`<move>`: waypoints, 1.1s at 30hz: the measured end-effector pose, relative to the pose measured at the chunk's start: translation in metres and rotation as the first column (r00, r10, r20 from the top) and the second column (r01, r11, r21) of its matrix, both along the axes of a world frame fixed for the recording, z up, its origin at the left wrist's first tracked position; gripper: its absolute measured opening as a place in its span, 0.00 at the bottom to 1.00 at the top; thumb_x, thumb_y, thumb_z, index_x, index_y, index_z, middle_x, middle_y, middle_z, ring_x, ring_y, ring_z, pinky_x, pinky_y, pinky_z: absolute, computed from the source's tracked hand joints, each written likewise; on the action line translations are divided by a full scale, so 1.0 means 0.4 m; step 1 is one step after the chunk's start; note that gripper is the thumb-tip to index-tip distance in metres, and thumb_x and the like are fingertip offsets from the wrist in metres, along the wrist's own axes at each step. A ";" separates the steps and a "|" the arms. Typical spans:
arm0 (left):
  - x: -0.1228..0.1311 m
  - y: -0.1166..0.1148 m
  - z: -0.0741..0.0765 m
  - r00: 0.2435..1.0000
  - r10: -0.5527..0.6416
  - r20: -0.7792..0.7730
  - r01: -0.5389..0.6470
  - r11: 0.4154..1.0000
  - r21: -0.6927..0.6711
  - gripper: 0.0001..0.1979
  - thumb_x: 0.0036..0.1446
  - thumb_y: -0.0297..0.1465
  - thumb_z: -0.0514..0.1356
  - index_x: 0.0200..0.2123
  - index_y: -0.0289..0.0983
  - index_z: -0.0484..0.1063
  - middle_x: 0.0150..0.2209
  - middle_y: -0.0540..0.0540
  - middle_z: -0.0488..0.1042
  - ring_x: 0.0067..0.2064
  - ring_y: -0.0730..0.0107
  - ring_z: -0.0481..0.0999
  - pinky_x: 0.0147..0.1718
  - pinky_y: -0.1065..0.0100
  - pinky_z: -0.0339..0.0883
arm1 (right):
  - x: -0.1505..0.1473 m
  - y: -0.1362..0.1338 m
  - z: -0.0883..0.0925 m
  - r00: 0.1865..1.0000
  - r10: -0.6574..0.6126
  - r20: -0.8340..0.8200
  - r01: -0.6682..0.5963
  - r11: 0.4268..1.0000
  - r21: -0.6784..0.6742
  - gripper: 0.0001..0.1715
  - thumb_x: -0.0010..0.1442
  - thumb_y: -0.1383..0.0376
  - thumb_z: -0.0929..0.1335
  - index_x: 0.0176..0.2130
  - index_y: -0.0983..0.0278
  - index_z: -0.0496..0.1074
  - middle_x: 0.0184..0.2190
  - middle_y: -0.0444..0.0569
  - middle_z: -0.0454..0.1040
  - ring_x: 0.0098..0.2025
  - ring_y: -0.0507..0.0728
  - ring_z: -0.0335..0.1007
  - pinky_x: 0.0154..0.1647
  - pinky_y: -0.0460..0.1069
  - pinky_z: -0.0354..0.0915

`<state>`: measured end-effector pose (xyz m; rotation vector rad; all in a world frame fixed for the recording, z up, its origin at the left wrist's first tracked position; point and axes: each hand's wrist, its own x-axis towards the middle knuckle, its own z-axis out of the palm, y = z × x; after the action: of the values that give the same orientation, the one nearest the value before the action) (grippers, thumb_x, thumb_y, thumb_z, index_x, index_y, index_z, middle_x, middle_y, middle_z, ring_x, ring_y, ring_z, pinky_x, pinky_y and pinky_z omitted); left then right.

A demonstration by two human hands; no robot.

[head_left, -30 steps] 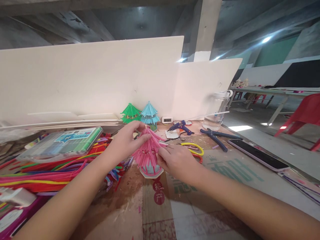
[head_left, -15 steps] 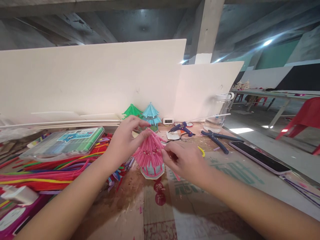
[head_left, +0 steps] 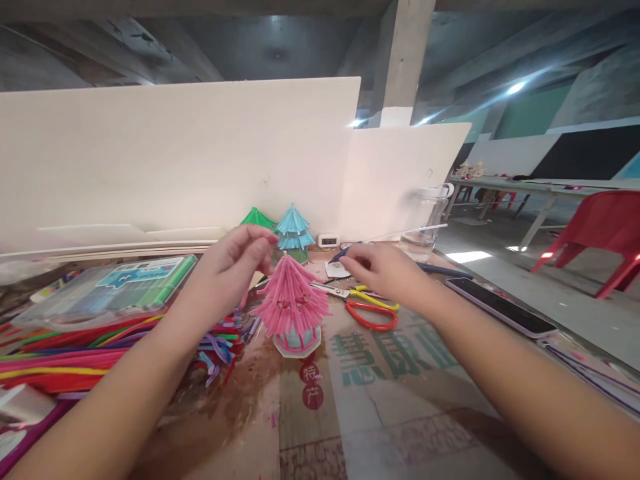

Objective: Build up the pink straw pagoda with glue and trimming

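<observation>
A pink pavilion model, its tiered roof made of fuzzy pipe-cleaner strips, stands upright on a pale octagonal base in front of me. My left hand is just left of its peak, apart from it, with fingers curled together. Below those fingers hangs a short pink pipe cleaner. Farther right, my right hand is closed over a dark blue glue gun; only its front end shows, and the hand hides the handle. Scissors with red and yellow handles lie between the model and that hand.
Green and blue pavilion models stand behind. Coloured pipe cleaners and a plastic case fill the left. A small clock, clear bottle, pliers and phone are toward the right.
My right hand has left the pink model and moved up and right onto the glue gun, uncovering the scissors. My left hand has come off the roof's peak to the left. The view has shifted slightly.
</observation>
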<state>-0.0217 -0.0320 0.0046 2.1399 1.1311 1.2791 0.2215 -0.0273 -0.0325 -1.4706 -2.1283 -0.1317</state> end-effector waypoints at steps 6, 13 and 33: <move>-0.007 0.036 -0.013 0.967 0.191 -0.172 -0.169 0.977 0.132 0.20 0.57 0.45 0.53 0.43 0.37 0.71 0.34 0.48 0.75 0.35 0.65 0.72 0.35 0.67 0.66 | 0.130 0.094 -0.060 0.984 0.094 0.154 -0.018 0.901 -0.433 0.09 0.53 0.63 0.67 0.35 0.64 0.73 0.26 0.45 0.74 0.26 0.52 0.68 0.24 0.44 0.55; -0.001 0.052 -0.030 0.967 0.153 -0.202 -0.132 0.985 0.114 0.28 0.61 0.43 0.47 0.59 0.34 0.60 0.28 0.48 0.73 0.34 0.63 0.72 0.36 0.65 0.65 | 0.112 0.083 -0.078 0.962 0.182 0.205 -0.063 0.875 -0.481 0.13 0.55 0.64 0.66 0.42 0.65 0.72 0.36 0.51 0.76 0.33 0.55 0.70 0.31 0.46 0.60; -0.012 0.006 -0.001 0.989 0.106 -0.103 -0.096 0.990 0.098 0.17 0.59 0.45 0.52 0.41 0.41 0.73 0.26 0.51 0.65 0.28 0.69 0.64 0.25 0.69 0.57 | 0.155 0.060 0.001 0.986 -0.053 0.161 0.096 0.957 -0.272 0.17 0.60 0.55 0.62 0.40 0.59 0.74 0.36 0.47 0.77 0.33 0.55 0.69 0.28 0.46 0.57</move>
<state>-0.0266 -0.0297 0.0042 2.2701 1.2623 1.2965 0.2835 -0.0032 -0.0323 -1.7540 -2.2865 0.0327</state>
